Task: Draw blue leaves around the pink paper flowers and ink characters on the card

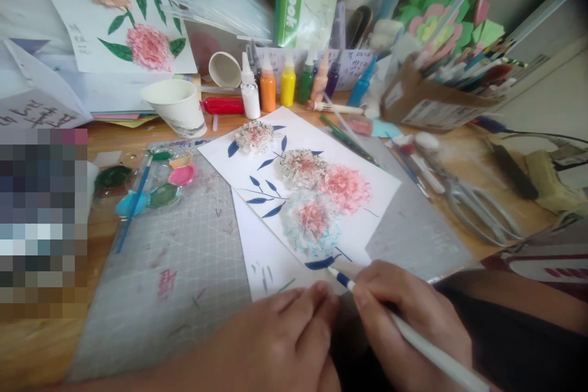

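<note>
Head view: right hand [404, 312] holds paintbrush [413, 337] on flower painting [303, 196].

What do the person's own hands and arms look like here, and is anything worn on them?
Both hands are bare: no gloves, rings or watch show. The left hand enters from the bottom edge with its forearm uncovered as far as the picture shows. The right hand is also bare, its fingers uncovered; the forearm behind it is bare too, with dark fabric, perhaps clothing, just below it. No markings show.
</note>
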Action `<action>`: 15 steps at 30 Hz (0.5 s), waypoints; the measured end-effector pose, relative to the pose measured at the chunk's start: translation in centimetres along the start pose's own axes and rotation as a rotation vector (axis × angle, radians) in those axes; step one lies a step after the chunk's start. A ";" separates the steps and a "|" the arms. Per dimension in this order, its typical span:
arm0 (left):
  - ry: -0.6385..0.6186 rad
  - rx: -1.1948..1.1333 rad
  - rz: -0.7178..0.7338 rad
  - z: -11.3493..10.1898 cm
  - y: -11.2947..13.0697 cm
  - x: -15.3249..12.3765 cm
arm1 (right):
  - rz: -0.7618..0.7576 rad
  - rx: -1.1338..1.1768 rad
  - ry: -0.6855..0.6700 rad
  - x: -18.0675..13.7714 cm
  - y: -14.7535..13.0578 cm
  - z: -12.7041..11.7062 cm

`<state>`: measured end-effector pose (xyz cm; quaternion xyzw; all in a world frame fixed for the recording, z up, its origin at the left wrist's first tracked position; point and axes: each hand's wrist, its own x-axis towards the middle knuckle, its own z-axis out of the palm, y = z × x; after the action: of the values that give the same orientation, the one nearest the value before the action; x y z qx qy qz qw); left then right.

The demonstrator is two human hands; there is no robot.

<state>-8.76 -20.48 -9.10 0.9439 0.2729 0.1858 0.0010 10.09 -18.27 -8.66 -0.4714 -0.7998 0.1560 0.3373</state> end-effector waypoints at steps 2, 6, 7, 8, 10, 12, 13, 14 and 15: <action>0.018 -0.003 -0.010 0.1 0.0 0.0 | -0.004 -0.002 -0.003 0.0 0.1 -0.1; 0.039 0.006 -0.070 0.3 0.2 0.2 | 0.018 0.035 0.014 -0.2 -0.1 0.1; 0.035 0.000 -0.079 0.4 0.2 0.1 | 0.052 0.063 0.042 -0.3 -0.1 0.1; 0.044 -0.009 -0.088 0.5 0.3 0.1 | 0.079 0.104 0.090 -0.5 -0.2 0.0; 0.086 -0.029 -0.120 0.8 0.4 0.0 | 0.119 0.210 0.181 -0.7 0.0 -0.5; 0.149 -0.037 -0.178 1.1 0.5 -0.3 | 0.130 0.331 0.226 -0.6 0.4 -1.4; 0.166 -0.038 -0.194 1.2 0.5 -0.4 | 0.137 0.376 0.227 -0.4 0.8 -1.9; 0.174 -0.037 -0.200 1.3 0.4 -0.5 | 0.155 0.401 0.207 0.0 1.3 -2.5; 0.175 -0.037 -0.205 1.4 0.4 -0.6 | 0.177 0.416 0.172 0.5 1.9 -3.1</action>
<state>-8.58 -20.97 -10.59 0.8911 0.3634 0.2714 0.0134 13.27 -17.13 -7.27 -0.4715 -0.6743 0.3060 0.4789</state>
